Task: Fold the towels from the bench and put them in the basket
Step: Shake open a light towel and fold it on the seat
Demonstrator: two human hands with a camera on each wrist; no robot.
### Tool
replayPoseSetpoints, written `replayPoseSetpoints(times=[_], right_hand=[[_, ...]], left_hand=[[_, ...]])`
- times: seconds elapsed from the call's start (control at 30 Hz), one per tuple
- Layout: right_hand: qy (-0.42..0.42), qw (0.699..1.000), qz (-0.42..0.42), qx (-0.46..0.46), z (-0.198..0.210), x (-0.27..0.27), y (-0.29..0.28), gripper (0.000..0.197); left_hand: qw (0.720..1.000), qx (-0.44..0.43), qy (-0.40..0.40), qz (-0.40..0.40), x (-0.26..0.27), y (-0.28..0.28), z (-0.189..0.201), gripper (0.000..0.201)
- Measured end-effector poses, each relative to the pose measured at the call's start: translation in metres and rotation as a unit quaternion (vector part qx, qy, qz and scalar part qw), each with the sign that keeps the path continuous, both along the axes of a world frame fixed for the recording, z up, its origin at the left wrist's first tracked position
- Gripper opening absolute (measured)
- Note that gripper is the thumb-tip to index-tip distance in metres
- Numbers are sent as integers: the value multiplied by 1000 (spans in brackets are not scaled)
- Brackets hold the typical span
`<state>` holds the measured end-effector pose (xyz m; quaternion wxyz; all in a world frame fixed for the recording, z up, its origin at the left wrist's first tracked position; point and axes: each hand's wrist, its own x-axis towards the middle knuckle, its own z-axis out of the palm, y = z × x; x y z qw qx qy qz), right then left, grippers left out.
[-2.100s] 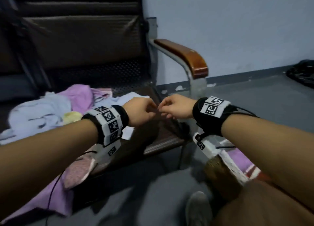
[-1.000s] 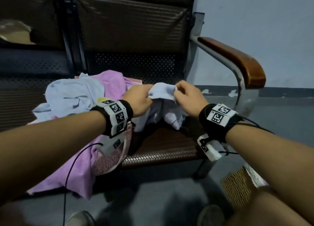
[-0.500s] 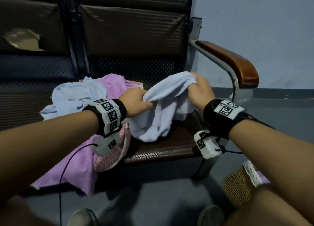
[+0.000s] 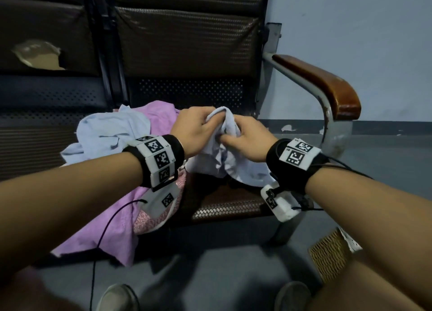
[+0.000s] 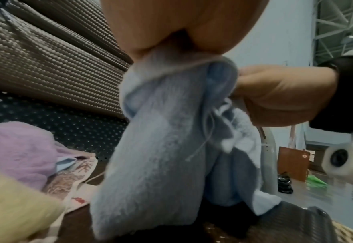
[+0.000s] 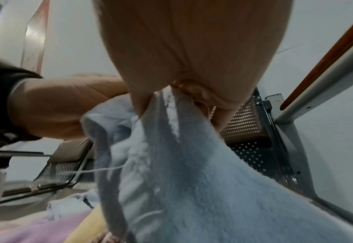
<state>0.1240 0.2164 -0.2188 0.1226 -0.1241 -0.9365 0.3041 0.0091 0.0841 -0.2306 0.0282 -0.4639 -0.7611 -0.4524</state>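
At the centre of the head view, the left hand (image 4: 195,129) and right hand (image 4: 249,138) are each gripping a bunched fold of the light blue towel (image 4: 224,161), knuckles nearly touching. Its lower edge is draping onto the surface (image 4: 224,204), whose front edge is lying bare. The basket (image 4: 327,254) is sitting at lower right.

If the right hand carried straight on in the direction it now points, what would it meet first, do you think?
The right hand points forward and left, gripping the light blue towel. Beyond the towel, it would probably meet the left hand first; depth is hard to judge.
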Motion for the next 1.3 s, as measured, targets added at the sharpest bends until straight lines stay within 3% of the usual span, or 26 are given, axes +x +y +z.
replayPoseSetpoints(times=[0.03,0.13,0.27,0.4,0.43,0.47,0.5,0.57,0.6,0.67,0.73,0.8,0.9,1.0,1.07,1.13,1.2,1.3], right_hand=[[19,1000,-9,-3,4,-1,0,10],[56,997,-42,-31,8,0,6,29],[136,984,-106,-38,6,3,19,29],[179,951,-187,-166,10,6,27,29],[184,940,-193,-214,9,6,26,30],[188,930,-184,-258,8,5,25,33],[192,926,-164,-282,8,5,23,37],[204,930,-115,-284,13,4,14,40],[214,926,-100,-293,17,3,10,36],[235,907,-77,-341,24,1,7,31],[261,879,-68,-393,28,-1,10,31],[284,861,-114,-406,32,1,19,31],[293,899,-192,-264,25,7,42,30],[137,955,-241,-105,9,16,59,20],[23,973,-208,-98,-2,19,55,25],[-12,983,-118,-140,-6,16,39,46],[-21,992,-34,-116,-4,8,24,59],[-22,1000,-4,-14,-1,-1,13,23]], left_hand=[[1000,6,-2,8,2,1,1,33],[999,4,-22,34,-7,-1,3,29],[994,-43,-86,54,-25,-10,-3,43],[963,-182,-61,189,-50,-22,-12,24],[952,-222,-75,198,-53,-25,-14,15],[945,-246,-90,195,-53,-27,-15,18],[948,-254,-93,171,-52,-28,-16,38],[967,-237,-84,36,-37,-22,-18,74],[965,-245,-90,-39,-27,-18,-19,77],[948,-276,-100,-123,-9,-9,-25,54],[949,-285,-67,-114,-5,-4,-30,36],[952,-296,-17,-72,-13,-3,-28,25],[970,-238,-19,38,-33,-7,-22,21],[985,-138,-45,97,-42,-13,-12,18],[989,-104,-55,84,-37,-13,-5,17],[993,-81,-62,54,-23,-9,4,15],[996,-78,-41,21,-6,-3,12,13],[995,-96,-14,-15,6,4,17,20]])
